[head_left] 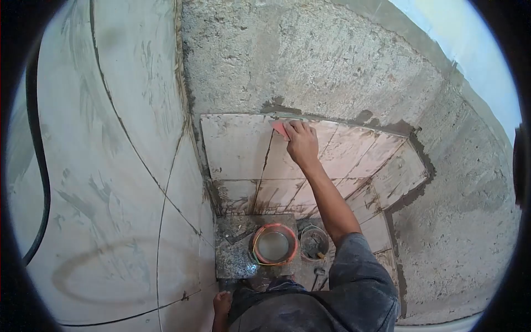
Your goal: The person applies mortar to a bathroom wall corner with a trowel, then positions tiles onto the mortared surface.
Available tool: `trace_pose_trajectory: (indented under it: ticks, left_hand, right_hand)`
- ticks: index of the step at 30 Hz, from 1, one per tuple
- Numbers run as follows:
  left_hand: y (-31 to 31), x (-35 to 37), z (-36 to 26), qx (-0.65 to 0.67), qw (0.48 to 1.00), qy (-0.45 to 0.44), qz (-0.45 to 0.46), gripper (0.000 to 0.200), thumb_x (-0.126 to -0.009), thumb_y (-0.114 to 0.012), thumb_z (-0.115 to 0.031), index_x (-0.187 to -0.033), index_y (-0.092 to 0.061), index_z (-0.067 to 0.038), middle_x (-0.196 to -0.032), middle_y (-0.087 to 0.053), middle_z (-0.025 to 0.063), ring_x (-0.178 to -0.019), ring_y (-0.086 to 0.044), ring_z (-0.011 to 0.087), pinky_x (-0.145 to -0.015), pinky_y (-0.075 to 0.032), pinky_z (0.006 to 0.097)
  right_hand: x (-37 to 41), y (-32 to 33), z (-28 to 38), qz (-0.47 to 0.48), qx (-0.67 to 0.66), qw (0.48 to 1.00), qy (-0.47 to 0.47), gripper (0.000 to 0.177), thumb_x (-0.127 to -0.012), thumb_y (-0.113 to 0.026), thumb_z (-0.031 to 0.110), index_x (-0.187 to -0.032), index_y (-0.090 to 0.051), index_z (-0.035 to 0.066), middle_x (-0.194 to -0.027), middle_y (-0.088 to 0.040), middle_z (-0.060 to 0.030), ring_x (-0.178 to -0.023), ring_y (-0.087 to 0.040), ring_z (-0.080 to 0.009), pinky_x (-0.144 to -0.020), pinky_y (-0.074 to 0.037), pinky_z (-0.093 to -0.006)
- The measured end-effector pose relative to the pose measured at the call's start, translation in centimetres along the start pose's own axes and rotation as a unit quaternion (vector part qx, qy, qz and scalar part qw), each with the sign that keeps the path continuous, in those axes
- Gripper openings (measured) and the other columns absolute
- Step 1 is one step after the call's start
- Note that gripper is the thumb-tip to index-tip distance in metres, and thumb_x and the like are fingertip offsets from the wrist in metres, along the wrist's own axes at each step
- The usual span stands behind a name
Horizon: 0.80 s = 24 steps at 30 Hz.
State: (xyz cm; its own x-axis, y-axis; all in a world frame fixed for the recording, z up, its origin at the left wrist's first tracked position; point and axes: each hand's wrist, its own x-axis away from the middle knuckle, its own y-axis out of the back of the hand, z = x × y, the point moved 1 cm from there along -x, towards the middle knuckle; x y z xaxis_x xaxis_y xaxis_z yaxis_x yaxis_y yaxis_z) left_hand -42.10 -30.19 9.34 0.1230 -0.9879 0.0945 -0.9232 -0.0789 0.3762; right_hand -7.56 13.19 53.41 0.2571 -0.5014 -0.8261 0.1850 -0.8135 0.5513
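Observation:
My right hand (302, 143) reaches up to the tiled wall, its fingers closed around a flat pink piece (280, 129). The pink piece lies against the tile face near the top edge of the upper row, right where a dark vertical joint begins. Pale, mortar-smeared wall tiles (235, 146) run around the hand, and rough grey plaster (332, 66) starts just above them. Down by my body at the left hangs my left hand (222, 302), loosely curled, with nothing visible in it.
Below the tiles, an orange-rimmed bucket (274, 244) of cloudy water stands on a speckled slab (235, 268). A smaller bucket (314, 243) is beside it, with a dark-headed tool (318, 272) nearby. Large tiles (127, 182) cover the left wall; a black cable (41, 160) hangs there.

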Motion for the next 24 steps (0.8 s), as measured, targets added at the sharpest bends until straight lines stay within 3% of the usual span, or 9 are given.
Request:
trace_pose_trajectory:
  ticks: [1, 2, 5, 7, 15, 17, 19, 22, 24]
  left_hand:
    - [-0.6, -0.6, 0.4, 0.194, 0.964, 0.184, -0.011, 0.027, -0.086, -0.07, -0.017, -0.103, -0.06, 0.001, -0.07, -0.059, 0.0026, -0.055, -0.054, 0.0102, -0.046, -0.042, 0.0248]
    - [-1.1, -1.0, 0.6, 0.374, 0.858, 0.352, -0.019, 0.027, -0.086, -0.07, -0.017, -0.103, -0.06, 0.001, -0.072, -0.06, 0.003, -0.057, -0.055, 0.0104, -0.049, -0.044, 0.0249]
    - [-1.0, -1.9, -4.0, 0.202, 0.938, 0.281, -0.005, 0.029, -0.087, -0.069, -0.018, -0.104, -0.061, 0.003, -0.078, -0.063, 0.0053, -0.065, -0.059, 0.0118, -0.056, -0.048, 0.0263]
    - [-0.9, -2.3, -4.4, 0.212, 0.935, 0.282, 0.001, 0.029, -0.088, -0.069, -0.019, -0.106, -0.061, 0.003, -0.082, -0.064, 0.0064, -0.067, -0.06, 0.0126, -0.058, -0.049, 0.0268]
    - [-0.6, -2.8, -4.5, 0.088, 0.952, 0.292, 0.027, 0.033, -0.088, -0.07, -0.029, -0.102, -0.066, 0.001, -0.085, -0.066, 0.0089, -0.075, -0.063, 0.0168, -0.067, -0.051, 0.0327]
    - [-1.5, -1.9, -1.8, 0.209, 0.937, 0.279, 0.027, 0.033, -0.088, -0.069, -0.025, -0.104, -0.063, 0.002, -0.084, -0.065, 0.0046, -0.074, -0.06, 0.012, -0.064, -0.049, 0.0285]
    - [-0.7, -2.0, -4.7, 0.131, 0.948, 0.288, 0.03, 0.032, -0.088, -0.069, -0.026, -0.104, -0.063, 0.002, -0.083, -0.065, 0.0043, -0.073, -0.06, 0.0119, -0.064, -0.049, 0.0288]
    - [-0.7, -2.7, -8.3, 0.051, 0.952, 0.3, 0.038, 0.03, -0.089, -0.068, -0.026, -0.102, -0.063, 0.001, -0.081, -0.064, 0.0038, -0.072, -0.059, 0.0118, -0.064, -0.048, 0.0292]
    - [-1.2, -2.5, -8.3, 0.036, 0.952, 0.3, 0.044, 0.029, -0.09, -0.067, -0.026, -0.1, -0.063, 0.001, -0.08, -0.064, 0.0036, -0.072, -0.059, 0.0119, -0.065, -0.047, 0.0292]
  right_hand:
    - [-0.5, 0.3, 0.6, 0.003, -0.026, 1.0, -0.001, 0.027, -0.078, -0.06, 0.013, -0.104, -0.064, 0.01, -0.102, -0.058, -0.0065, -0.101, -0.054, -0.0264, -0.079, -0.042, -0.0406]
    - [-1.2, -0.5, 1.0, -0.002, -0.029, 1.0, 0.0, 0.027, -0.078, -0.06, 0.013, -0.104, -0.064, 0.01, -0.102, -0.058, -0.0065, -0.101, -0.054, -0.0264, -0.079, -0.042, -0.0406]
    - [-2.2, -3.6, 2.5, -0.046, 0.011, 0.997, -0.054, 0.025, -0.078, -0.06, 0.017, -0.101, -0.064, 0.008, -0.099, -0.057, -0.007, -0.098, -0.054, -0.0268, -0.079, -0.042, -0.0408]
    - [-2.1, -4.8, 4.7, -0.064, 0.016, 0.997, 0.037, 0.025, -0.076, -0.062, 0.018, -0.098, -0.063, 0.005, -0.098, -0.057, -0.0077, -0.095, -0.054, -0.0279, -0.079, -0.042, -0.0414]
    - [-3.1, -3.8, 7.3, 0.015, -0.028, 0.999, 0.017, 0.028, -0.075, -0.061, 0.013, -0.103, -0.063, 0.006, -0.104, -0.058, -0.0085, -0.099, -0.054, -0.0284, -0.086, -0.042, -0.0411]
    - [-0.9, -3.9, 8.3, 0.049, -0.05, 0.995, 0.068, 0.031, -0.075, -0.062, 0.013, -0.105, -0.063, 0.007, -0.106, -0.059, -0.0091, -0.099, -0.055, -0.0287, -0.086, -0.042, -0.0412]
    - [3.2, -2.1, 9.7, 0.034, -0.219, 0.974, 0.05, 0.031, -0.078, -0.063, 0.013, -0.108, -0.064, 0.006, -0.102, -0.061, -0.012, -0.1, -0.056, -0.0296, -0.085, -0.044, -0.0409]
    - [13.2, -2.9, 7.7, 0.152, -0.334, 0.924, -0.11, 0.047, -0.078, -0.056, 0.0, -0.124, -0.061, 0.01, -0.107, -0.063, -0.0159, -0.103, -0.057, -0.037, -0.09, -0.045, -0.0449]
    - [23.1, -3.3, 4.5, 0.181, -0.35, 0.893, -0.219, 0.041, -0.083, -0.057, 0.009, -0.124, -0.06, 0.009, -0.108, -0.062, -0.0181, -0.105, -0.057, -0.0377, -0.091, -0.045, -0.0442]
